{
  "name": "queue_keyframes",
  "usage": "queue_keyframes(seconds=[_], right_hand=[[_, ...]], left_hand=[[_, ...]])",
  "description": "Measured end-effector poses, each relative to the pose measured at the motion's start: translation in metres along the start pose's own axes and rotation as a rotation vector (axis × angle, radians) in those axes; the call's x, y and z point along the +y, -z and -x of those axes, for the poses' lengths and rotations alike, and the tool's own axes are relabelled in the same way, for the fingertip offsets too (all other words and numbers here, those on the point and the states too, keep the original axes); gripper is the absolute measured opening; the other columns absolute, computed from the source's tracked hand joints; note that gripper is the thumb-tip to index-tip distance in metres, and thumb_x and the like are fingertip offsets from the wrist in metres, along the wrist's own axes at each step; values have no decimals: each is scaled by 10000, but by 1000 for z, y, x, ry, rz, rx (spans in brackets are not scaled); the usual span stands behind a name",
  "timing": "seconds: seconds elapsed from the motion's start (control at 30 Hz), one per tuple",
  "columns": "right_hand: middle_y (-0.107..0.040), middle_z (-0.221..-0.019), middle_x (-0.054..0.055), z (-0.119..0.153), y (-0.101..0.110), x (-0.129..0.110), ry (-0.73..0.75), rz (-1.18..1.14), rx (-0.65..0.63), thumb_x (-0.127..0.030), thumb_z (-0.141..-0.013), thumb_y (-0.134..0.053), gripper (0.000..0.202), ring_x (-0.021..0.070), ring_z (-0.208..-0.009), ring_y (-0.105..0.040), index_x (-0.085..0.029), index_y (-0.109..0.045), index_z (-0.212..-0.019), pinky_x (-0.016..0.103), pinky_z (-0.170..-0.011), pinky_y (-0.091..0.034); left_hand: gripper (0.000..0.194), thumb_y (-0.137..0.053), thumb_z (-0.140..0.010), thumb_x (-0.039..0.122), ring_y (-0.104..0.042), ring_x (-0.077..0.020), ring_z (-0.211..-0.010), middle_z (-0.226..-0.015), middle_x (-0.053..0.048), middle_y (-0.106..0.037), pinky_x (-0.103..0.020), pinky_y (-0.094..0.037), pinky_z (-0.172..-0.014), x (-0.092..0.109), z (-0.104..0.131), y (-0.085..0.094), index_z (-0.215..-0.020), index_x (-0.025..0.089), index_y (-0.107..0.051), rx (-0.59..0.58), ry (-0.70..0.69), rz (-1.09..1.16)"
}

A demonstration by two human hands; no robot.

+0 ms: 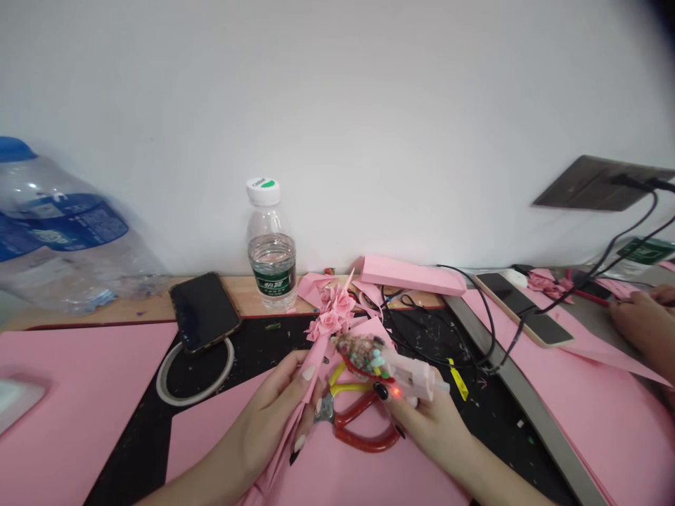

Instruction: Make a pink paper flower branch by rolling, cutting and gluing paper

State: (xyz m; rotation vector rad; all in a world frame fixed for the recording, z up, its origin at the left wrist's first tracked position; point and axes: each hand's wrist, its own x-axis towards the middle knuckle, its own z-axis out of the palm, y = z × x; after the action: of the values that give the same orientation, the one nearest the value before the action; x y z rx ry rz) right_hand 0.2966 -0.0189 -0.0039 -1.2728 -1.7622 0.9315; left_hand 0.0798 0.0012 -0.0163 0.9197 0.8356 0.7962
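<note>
My left hand [289, 393] is closed around the stem of a pink folded-paper flower bunch [331, 313], its blooms pointing up and away from me. In my right hand [429, 422] is a pale glue gun [411, 374], a small red light glowing on it. Its front end is crusted with multicoloured lumps and points left toward the paper stem; whether the tip touches is unclear. Beneath both hands lie scissors [369, 444] with red and yellow handles, their blades mostly hidden. They rest on a pink paper sheet [327, 485].
Behind stand a water bottle [271, 263] and a folded pink paper strip [411, 275]. Left are a phone [204, 313], a tape roll [164, 390] and large bottles [79, 232]. Black cables [493, 323] run right past another phone [527, 309]. Another person's hand [646, 320] is at far right.
</note>
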Motion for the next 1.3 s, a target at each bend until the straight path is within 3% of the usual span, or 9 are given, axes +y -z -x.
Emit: queue_keyframes(seconds=[0.33, 0.93, 1.17, 1.3], right_hand=[[-411, -595, -41, -4, -1, -2, 57, 48, 6, -222, -863, -469, 190, 105, -516, -344, -195, -480, -674, 222, -494, -331], [-358, -558, -60, -3, -1, 0, 69, 70, 26, -163, -834, -472, 189, 84, -482, -297, -194, -435, -651, 212, -457, -272], [-509, -633, -4, -5, 0, -5, 40, 104, 2, -196, -838, -457, 146, 129, -549, -437, -182, -524, -709, 244, -529, -381], [-497, -613, -6, -5, 1, -8, 32, 124, 13, -209, -839, -464, 173, 147, -567, -494, -190, -510, -674, 250, -545, -414]], left_hand=[[245, -497, -916, 431, -354, -15, -374, -656, 68, -508, -150, -323, -390, -1, -1, 0, -843, 198, -520, -9, 3, -21], [264, -505, -903, 451, -350, -19, -375, -650, 70, -497, -153, -332, -384, -1, 0, 0, -838, 195, -511, -9, -6, -47], [263, -525, -891, 453, -374, -16, -375, -678, 67, -510, -146, -323, -372, 1, -1, -1, -831, 197, -512, 11, 6, -20], [261, -555, -876, 445, -366, -8, -364, -657, 71, -517, -135, -313, -367, 1, -1, 0, -827, 189, -528, 15, 8, 20]])
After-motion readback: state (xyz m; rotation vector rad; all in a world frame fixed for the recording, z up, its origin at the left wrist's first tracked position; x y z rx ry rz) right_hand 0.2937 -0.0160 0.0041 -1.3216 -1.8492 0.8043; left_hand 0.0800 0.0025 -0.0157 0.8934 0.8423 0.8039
